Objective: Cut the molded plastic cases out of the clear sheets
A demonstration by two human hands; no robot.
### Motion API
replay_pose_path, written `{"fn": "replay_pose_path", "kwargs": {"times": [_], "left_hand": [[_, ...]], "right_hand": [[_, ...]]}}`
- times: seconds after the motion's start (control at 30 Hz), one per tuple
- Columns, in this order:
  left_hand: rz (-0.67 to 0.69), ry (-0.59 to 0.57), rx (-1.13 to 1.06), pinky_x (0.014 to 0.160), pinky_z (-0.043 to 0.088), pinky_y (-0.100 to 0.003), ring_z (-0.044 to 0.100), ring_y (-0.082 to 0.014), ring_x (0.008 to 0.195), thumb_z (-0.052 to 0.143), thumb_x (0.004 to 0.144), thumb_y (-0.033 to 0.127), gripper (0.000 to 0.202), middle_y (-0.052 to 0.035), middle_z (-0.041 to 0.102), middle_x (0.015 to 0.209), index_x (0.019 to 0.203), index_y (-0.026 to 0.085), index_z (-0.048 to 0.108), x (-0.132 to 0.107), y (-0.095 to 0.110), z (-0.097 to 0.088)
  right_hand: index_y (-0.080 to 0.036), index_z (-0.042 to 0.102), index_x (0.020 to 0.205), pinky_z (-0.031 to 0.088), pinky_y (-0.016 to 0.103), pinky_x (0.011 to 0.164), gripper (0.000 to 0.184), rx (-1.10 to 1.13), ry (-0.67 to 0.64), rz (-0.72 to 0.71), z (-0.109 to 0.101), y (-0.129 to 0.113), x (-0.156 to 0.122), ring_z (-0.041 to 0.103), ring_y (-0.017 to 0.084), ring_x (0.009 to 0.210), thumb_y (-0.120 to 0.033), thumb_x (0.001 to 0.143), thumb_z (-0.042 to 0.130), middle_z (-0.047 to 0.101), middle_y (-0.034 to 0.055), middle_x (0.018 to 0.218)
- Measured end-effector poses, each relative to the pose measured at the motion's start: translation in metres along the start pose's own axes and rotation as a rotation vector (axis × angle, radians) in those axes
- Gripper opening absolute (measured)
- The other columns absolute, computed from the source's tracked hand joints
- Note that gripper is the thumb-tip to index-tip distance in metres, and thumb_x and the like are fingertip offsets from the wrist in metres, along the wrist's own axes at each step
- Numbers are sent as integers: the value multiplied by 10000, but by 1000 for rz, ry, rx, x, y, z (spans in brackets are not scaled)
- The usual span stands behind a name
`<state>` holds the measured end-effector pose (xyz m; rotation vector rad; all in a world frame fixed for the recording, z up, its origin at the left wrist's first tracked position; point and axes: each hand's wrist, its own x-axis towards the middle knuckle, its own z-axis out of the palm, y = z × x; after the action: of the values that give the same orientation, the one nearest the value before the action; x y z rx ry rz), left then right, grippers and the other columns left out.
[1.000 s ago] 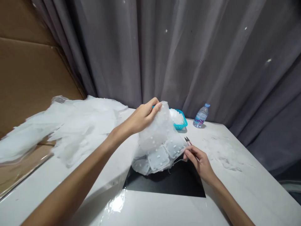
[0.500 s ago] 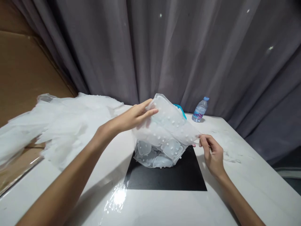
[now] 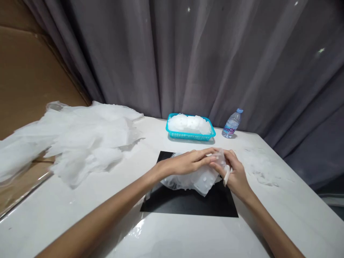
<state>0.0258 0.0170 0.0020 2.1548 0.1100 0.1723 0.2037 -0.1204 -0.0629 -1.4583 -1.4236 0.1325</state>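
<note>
Over the black rectangular sheet (image 3: 188, 206) a translucent white plastic mat with small knobs (image 3: 205, 182) is bunched up and folded. My left hand (image 3: 190, 162) reaches across its top, with the fingers closed on the gathered edge at the right. Close against those fingertips, my right hand (image 3: 236, 173) pinches the same edge. A pale strip sticks out between my right thumb and the plastic. My left hand and forearm hide part of the mat.
Behind the hands stands a turquoise basket (image 3: 190, 136) filled with white, bumpy material. A water bottle (image 3: 231, 124) is to its right. White translucent sheets (image 3: 88, 138) are heaped at the left beside a cardboard box (image 3: 32, 75). A grey curtain (image 3: 182, 64) hangs behind the table.
The raised mat has come down and is gathered into a bunch. My left hand has moved right to meet my right hand. The basket behind is uncovered.
</note>
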Motion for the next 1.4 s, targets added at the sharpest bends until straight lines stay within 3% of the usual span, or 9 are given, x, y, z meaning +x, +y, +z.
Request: {"fn": "replay_pose_path", "kwargs": {"times": [0.07,0.17,0.33,0.63,0.77,0.97,1.13,1.27,1.4], "left_hand": [[-103,-53,-11,1018,464,-392,609,-292,1226,585,964,634,520,-107,643,1332,1294,238,522,-6,-4,-6],[-249,-130,77,957,481,-380,602,-329,1222,860,718,597,797,-125,630,1337,1316,229,483,-17,-15,-19],[-196,-105,152,869,488,-350,656,-262,1007,559,978,553,371,-75,709,1084,993,194,651,-19,-23,-32],[-78,136,88,767,493,-283,615,-177,799,514,1022,416,324,-11,663,842,831,199,662,-36,53,-64],[-133,53,59,696,498,-250,638,-157,764,551,1003,342,229,-20,718,989,1082,237,738,-46,63,-69],[-220,-95,-9,714,522,-255,669,-155,723,516,996,287,313,-55,746,1052,1216,191,717,-30,7,-55],[-268,-130,-52,576,478,-238,591,-124,617,637,959,530,425,-74,745,1035,1177,191,774,-18,-19,-35],[-230,-125,-49,585,445,-229,572,-128,647,650,949,571,436,-52,739,930,1082,183,796,-14,-21,-29],[-143,-114,-13,747,466,-236,628,-168,837,629,984,436,302,-37,723,910,973,163,758,-10,-17,-25]], "right_hand": [[-220,712,1012,500,308,742,217,10,87,22,-7,-2,1,614,198,827,-425,942,711,678,39,948],[-190,689,853,450,263,628,257,0,256,60,-21,0,2,567,153,685,-428,949,701,641,0,781],[-164,700,837,382,234,521,321,-75,473,98,-37,5,8,469,110,546,-472,926,708,551,-41,627],[-169,717,962,320,227,426,284,272,520,199,-70,-32,18,431,90,453,-428,872,789,548,-42,604],[-195,713,967,407,249,522,234,243,429,169,-72,-35,24,560,135,592,-397,870,781,652,5,761],[-210,682,938,455,322,674,201,-113,124,224,-46,10,18,592,196,732,-404,894,654,690,38,892],[-238,709,1001,495,410,766,166,-500,36,166,-37,22,7,557,312,980,-286,872,615,682,102,1063],[-246,636,1334,483,500,1010,409,-388,-122,-106,-20,6,0,490,323,1220,-182,933,591,572,114,1426],[-235,640,1349,528,415,930,332,-140,-305,-166,1,-6,-7,580,245,1005,-209,1023,579,703,90,1095]]}}
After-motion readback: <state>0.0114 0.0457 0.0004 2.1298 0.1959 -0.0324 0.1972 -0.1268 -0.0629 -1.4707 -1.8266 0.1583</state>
